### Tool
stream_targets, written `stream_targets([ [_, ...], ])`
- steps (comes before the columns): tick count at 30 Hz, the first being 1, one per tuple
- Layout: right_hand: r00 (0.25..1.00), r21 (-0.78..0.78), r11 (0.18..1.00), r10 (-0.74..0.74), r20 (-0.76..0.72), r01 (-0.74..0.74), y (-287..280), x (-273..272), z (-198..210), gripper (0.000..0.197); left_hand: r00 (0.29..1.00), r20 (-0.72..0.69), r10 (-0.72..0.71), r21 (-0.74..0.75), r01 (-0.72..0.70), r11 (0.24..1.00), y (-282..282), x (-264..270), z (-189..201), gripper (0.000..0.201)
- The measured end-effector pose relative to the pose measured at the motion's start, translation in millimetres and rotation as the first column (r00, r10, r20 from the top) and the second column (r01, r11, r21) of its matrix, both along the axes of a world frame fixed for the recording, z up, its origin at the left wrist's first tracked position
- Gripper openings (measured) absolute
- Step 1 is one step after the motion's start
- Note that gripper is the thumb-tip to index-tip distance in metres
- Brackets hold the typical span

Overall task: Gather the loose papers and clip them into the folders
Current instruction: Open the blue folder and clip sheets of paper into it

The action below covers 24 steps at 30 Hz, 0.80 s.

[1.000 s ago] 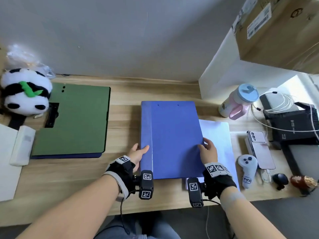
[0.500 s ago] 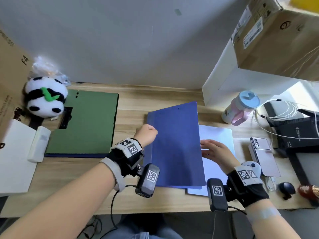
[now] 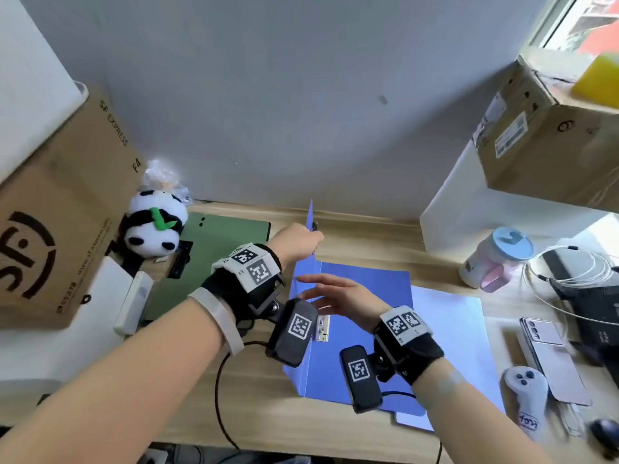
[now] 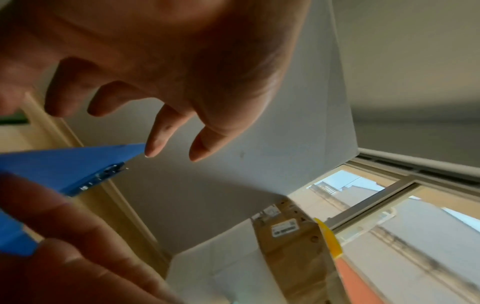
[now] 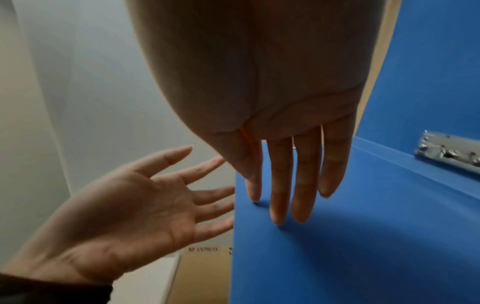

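Observation:
A blue folder (image 3: pixel 361 296) lies open on the desk, its cover (image 3: pixel 311 212) standing upright and seen edge-on. My left hand (image 3: pixel 296 239) is up at the cover's far end, palm open, fingers straight against its outer face. My right hand (image 3: pixel 335 294) reaches across the open folder, and its straight fingers (image 5: pixel 301 185) touch the cover's inner face (image 5: pixel 337 257). In the right wrist view the left hand (image 5: pixel 145 205) has its fingers behind the cover's edge. A metal clip (image 3: pixel 323 326) sits on the folder's inside. White paper (image 3: pixel 449 329) lies partly under the folder at the right. A green folder (image 3: pixel 217 256) lies shut at the left.
A toy panda (image 3: pixel 154 226) and a cardboard box (image 3: pixel 57 229) stand at the left. At the right are a bottle (image 3: pixel 495 259), a phone (image 3: pixel 549 353), a game controller (image 3: pixel 526 393), coiled cable (image 3: pixel 569 266) and a white box (image 3: pixel 502 212).
The blue cover has swung from flat and shut to upright. My left hand rose with its edge. My right hand moved from the folder's right edge leftward onto the cover's inner face.

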State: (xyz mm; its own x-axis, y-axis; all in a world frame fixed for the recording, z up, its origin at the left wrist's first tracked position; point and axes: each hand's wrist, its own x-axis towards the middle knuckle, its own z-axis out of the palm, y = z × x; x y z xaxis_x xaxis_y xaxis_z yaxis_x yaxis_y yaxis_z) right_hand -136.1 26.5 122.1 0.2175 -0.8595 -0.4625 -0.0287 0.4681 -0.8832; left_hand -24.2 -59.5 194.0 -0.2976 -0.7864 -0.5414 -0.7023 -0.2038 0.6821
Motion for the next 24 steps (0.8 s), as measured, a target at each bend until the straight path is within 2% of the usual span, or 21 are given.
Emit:
stream_targets([
  [2, 0.999, 0.050, 0.998, 0.044, -0.002, -0.044, -8, 16, -11, 0.028, 0.996, 0.083, 0.017, -0.016, -0.016, 1.000, -12, 15, -19, 0.034],
  [5, 0.999, 0.157, 0.987, 0.040, -0.036, -0.034, -16, 26, -31, 0.020, 0.981, 0.193, 0.032, -0.038, -0.025, 0.999, -26, 40, -47, 0.037],
  [9, 0.964, 0.305, 0.927, -0.156, -0.216, 0.218, -18, 13, -66, 0.013, 0.955, 0.287, 0.074, -0.034, -0.067, 0.997, -39, 76, -79, 0.039],
  [12, 0.878, 0.332, 0.896, -0.118, -0.463, 0.295, -10, -3, -96, 0.009, 0.933, 0.352, 0.080, 0.008, -0.089, 0.996, -49, 98, -104, 0.031],
  [14, 0.845, 0.366, 0.882, -0.063, -0.530, 0.296, -4, -7, -114, 0.010, 0.921, 0.380, 0.084, 0.035, -0.105, 0.994, -53, 108, -117, 0.017],
  [17, 0.809, 0.408, 0.861, -0.008, -0.587, 0.304, 2, -3, -133, 0.013, 0.899, 0.428, 0.096, 0.070, -0.139, 0.988, -55, 121, -139, 0.014],
  [18, 0.798, 0.407, 0.859, -0.002, -0.603, 0.310, 2, -1, -139, 0.013, 0.890, 0.442, 0.114, 0.072, -0.162, 0.984, -55, 124, -147, 0.018],
  [21, 0.790, 0.396, 0.859, -0.017, -0.613, 0.326, 1, 6, -157, 0.026, 0.854, 0.454, 0.253, 0.020, -0.294, 0.956, -47, 128, -166, 0.048],
  [24, 0.776, 0.362, 0.863, -0.053, -0.629, 0.352, 0, 8, -169, 0.028, 0.845, 0.353, 0.403, -0.066, -0.407, 0.911, -38, 129, -183, 0.055],
])
